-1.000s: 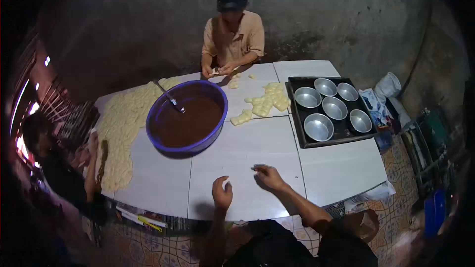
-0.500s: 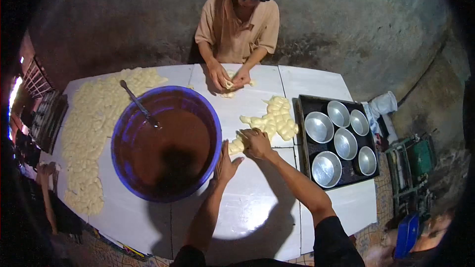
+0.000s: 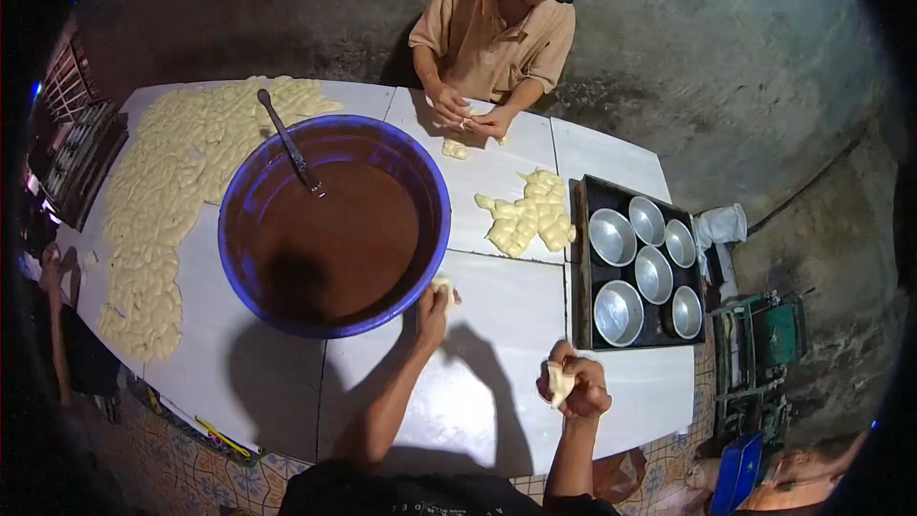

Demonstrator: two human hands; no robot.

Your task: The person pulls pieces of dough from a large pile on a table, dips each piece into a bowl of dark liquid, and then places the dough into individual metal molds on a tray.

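Note:
My left hand (image 3: 432, 327) is closed around a small lump of pale dough (image 3: 442, 290), close by the near right rim of a big purple-blue basin (image 3: 334, 331). Farther right and nearer to me, my right hand (image 3: 590, 396) is raised and pinches another piece of dough (image 3: 560, 385), which hangs from the fingers. A brown mass (image 3: 368, 239) fills the lower part of the basin, with a metal spoon (image 3: 285, 139) leaning in it. Beyond my hands lies a cluster of dough pieces (image 3: 525, 215) on the white tabletop (image 3: 492, 291).
Many dough pieces (image 3: 153, 201) cover the table's left side. Round metal tins (image 3: 613, 237) stand in a black tray (image 3: 611, 193) at right. Across the table a co-worker's hands (image 3: 468, 119) work dough. Another person's arm (image 3: 57, 325) shows at far left.
My right hand has left the dough by my left hand and swung right and toward me, now with a piece of dough. My left hand has closed on dough. The view has shifted.

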